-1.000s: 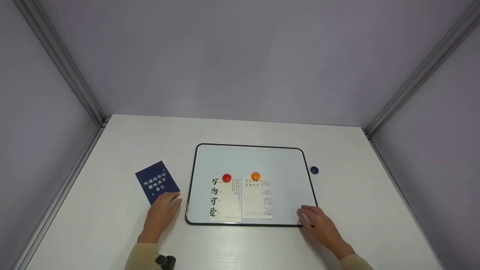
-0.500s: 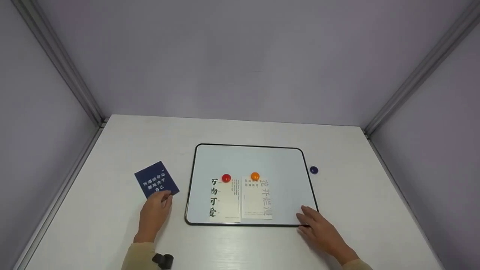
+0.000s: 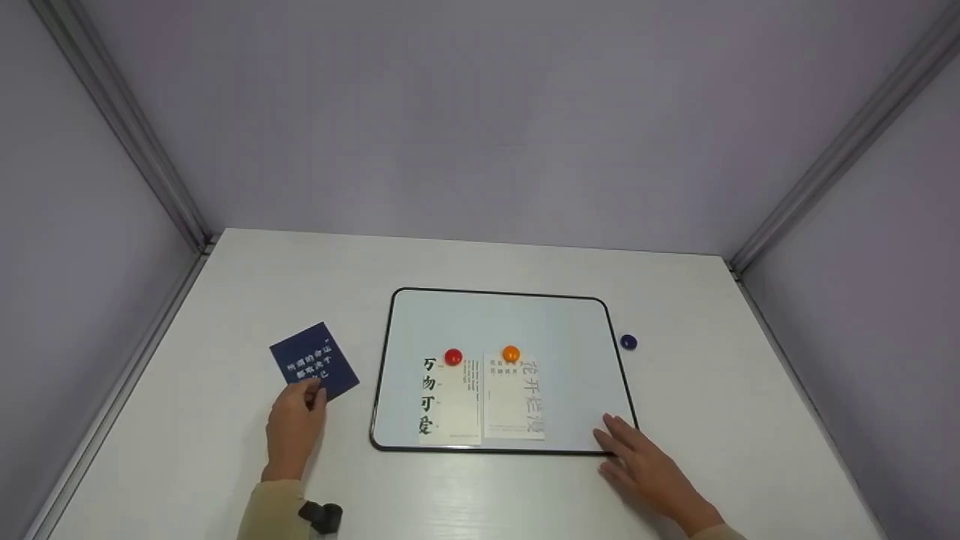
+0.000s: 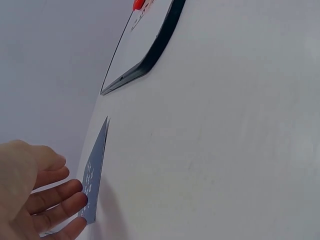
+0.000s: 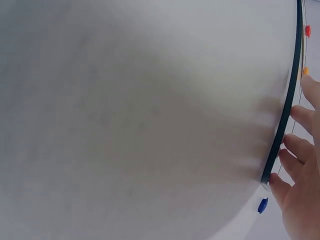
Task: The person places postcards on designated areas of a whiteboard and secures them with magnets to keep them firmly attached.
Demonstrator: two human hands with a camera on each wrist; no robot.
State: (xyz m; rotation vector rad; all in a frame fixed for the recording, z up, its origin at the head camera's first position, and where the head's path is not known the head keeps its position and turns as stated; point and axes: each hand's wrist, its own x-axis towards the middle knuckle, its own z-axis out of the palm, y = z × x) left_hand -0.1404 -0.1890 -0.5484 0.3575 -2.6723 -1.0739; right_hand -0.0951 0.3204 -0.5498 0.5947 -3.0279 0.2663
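Note:
A dark blue card with white characters lies tilted on the table, left of the whiteboard. My left hand is at the card's near edge, its fingertips over the lower characters. In the left wrist view the fingers of this left hand are loosely bent, the thumb apart from them, with the fingertips right at the card. My right hand rests with extended fingers on the whiteboard's near right corner. The right wrist view has its fingers along the board's dark frame.
Two pale printed cards lie side by side on the whiteboard. A red magnet sits at the top of the left card, an orange magnet on the right card. A dark blue magnet lies right of the board.
My left hand has slid left along the card's near edge, from its right corner to over the lower characters. The card stays in place. My right hand has barely moved.

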